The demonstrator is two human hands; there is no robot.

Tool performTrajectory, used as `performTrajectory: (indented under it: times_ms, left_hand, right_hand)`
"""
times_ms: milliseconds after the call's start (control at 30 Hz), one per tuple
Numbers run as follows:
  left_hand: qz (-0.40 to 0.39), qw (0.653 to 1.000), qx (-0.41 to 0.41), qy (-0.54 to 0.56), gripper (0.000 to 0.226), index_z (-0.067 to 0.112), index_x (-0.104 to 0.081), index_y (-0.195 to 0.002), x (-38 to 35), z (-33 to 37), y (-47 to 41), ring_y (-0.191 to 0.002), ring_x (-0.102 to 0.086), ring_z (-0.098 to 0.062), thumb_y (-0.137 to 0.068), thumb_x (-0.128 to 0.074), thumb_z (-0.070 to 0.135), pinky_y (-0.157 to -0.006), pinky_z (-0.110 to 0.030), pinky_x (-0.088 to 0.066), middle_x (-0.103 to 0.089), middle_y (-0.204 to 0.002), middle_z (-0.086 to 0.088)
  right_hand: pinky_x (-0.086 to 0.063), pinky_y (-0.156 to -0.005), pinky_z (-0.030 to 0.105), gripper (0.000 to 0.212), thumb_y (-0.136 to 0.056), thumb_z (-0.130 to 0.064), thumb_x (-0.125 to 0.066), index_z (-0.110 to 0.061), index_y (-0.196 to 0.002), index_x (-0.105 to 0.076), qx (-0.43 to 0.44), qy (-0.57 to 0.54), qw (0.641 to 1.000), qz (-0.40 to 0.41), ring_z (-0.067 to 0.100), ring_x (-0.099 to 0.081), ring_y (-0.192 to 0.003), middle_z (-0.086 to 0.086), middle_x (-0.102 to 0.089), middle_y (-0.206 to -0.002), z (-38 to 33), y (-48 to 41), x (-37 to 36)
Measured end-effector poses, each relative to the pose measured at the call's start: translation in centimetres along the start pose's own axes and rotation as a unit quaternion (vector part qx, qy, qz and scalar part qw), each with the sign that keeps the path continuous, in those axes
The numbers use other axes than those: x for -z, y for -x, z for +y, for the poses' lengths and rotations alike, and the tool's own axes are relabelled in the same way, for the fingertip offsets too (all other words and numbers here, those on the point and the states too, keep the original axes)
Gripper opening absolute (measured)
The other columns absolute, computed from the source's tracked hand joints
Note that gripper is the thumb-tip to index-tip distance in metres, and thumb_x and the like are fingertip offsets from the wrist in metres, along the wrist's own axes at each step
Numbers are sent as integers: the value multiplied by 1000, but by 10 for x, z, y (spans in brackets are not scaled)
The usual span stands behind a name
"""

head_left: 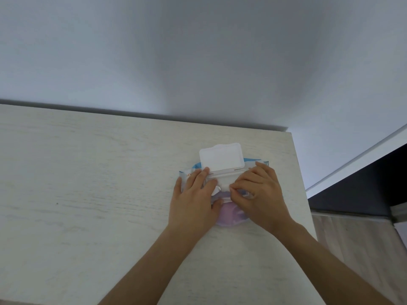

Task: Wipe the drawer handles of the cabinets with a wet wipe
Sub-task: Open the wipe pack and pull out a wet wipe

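Right hand point(257, 190) pinches at the opening under its fingertips, seemingly on a bit of wipe point(217, 189), though what it grips is hard to tell; left hand point(195, 199) lies flat, fingers spread, pressing the pack point(231, 214) down. The lid point(221, 158) stands flipped up just beyond both hands. Soft, crinkly pack, light enough to lift with the sheet, so that hold-down matters. The wipe should be limp and damp: pinch a corner, draw slowly. All on the worktop point(88, 183).

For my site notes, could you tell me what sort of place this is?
Probably a room in a home: a pale wood-grain cabinet top against a plain white wall, wood-look flooring, and a wet-wipe pack.
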State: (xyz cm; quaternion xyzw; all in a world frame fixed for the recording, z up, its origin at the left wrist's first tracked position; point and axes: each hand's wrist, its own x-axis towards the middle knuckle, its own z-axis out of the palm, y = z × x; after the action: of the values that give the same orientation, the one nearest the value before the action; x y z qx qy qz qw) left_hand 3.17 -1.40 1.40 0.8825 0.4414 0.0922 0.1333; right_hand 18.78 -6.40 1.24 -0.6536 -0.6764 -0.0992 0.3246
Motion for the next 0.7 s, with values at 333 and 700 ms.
performTrajectory:
  times_ms: [333,700]
  left_hand:
    - [-51,998,32,3,41,34,-43,-131,10,3,-4,-140,-16,-10,-92,-46,47,-110,-35,-19,-17,-155,10]
    - [-38,998,24,35,41,33,-46,-130,6,-1,-2,-141,-15,-12,-92,-45,48,-114,-44,-5,-21,-154,9]
  right_hand:
    - [-32,-98,30,26,-80,-27,-53,-12,-63,-65,8,-14,998,-55,6,-49,-73,-3,-64,-65,3,-11,15]
    - [-26,-106,51,49,-81,-58,-40,-22,-99,-68,-35,54,977,-202,17,-62,-98,-4,-68,-99,-1,-17,22]
